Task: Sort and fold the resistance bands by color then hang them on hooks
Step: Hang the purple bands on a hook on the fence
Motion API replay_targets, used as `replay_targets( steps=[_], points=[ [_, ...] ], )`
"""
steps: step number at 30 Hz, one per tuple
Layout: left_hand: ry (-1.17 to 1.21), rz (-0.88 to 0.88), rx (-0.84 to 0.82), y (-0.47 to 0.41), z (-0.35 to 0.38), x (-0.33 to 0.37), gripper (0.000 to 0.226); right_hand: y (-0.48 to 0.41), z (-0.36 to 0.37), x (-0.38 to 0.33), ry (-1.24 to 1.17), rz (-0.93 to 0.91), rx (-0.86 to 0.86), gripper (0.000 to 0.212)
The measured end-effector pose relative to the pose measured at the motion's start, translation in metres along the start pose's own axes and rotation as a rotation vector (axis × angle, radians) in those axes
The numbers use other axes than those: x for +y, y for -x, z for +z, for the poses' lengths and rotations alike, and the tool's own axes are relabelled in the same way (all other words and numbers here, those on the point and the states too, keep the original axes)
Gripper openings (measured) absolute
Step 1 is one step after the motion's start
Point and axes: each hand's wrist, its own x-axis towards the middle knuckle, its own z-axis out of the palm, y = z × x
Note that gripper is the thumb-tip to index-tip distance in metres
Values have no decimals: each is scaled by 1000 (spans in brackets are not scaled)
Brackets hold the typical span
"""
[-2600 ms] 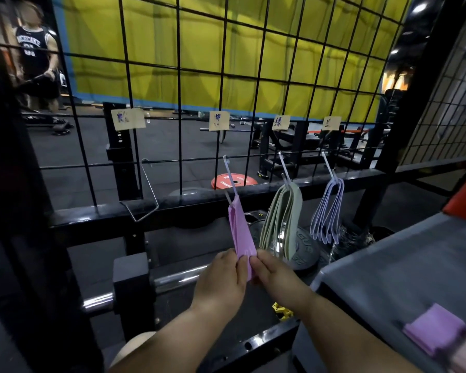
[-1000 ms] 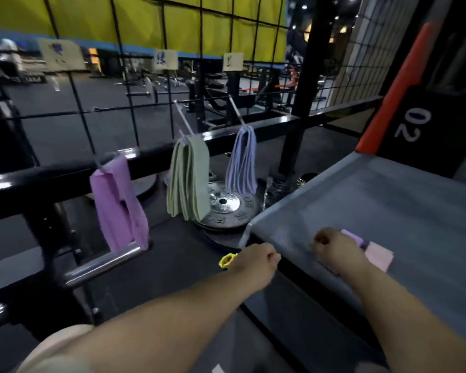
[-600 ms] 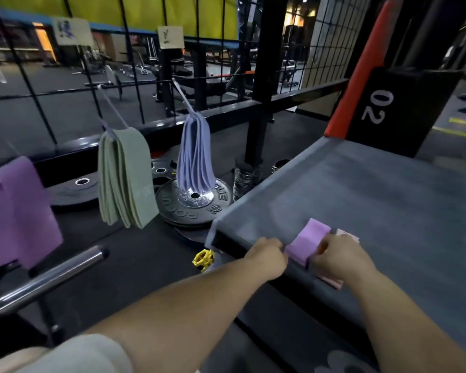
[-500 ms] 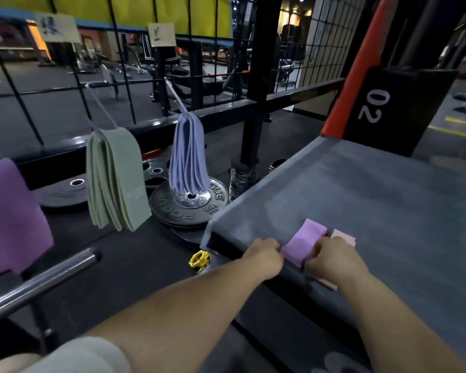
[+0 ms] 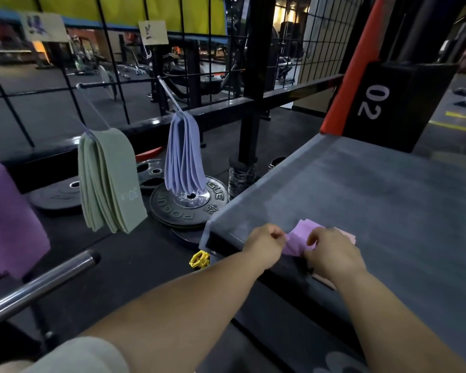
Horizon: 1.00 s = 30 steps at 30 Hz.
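Pinching band (image 5: 297, 242) (left hand (image 5: 264, 244), right hand (image 5: 331, 251)).

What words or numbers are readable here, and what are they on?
"02": black block beside the orange post.
"30": outermost green band; small letters beside it unreadable.
"ROGUE": weight plate under the blue-grey bands, twice, once partly hidden.
Two paper tags: handwriting, too blurred to read.

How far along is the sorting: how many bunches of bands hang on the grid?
3. A purple bunch at the left edge, partly cut off; a green bunch beside it; a lavender bunch farther right. More may hang out of frame.
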Motion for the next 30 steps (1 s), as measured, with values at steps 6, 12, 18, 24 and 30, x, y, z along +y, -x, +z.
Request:
replay_targets(
  steps=[6,12,18,24,30],
  points=[
    [42,60,-8,1,-8,18,15,-2,-9,5,-87,-16,78,19],
    [67,84,-16,2,-14,30,9,0,-10,5,-152,-53,113,15],
    [235,128,-4,3,-34,38,5,8,-25,-7,-381,-229,181,19],
    [373,168,1,17,-67,42,6,24,-35,-39,-621,-355,226,28],
    [361,207,69,48,-100,30,23,52,-39,-77,-909,-427,49,34]
  ],
)
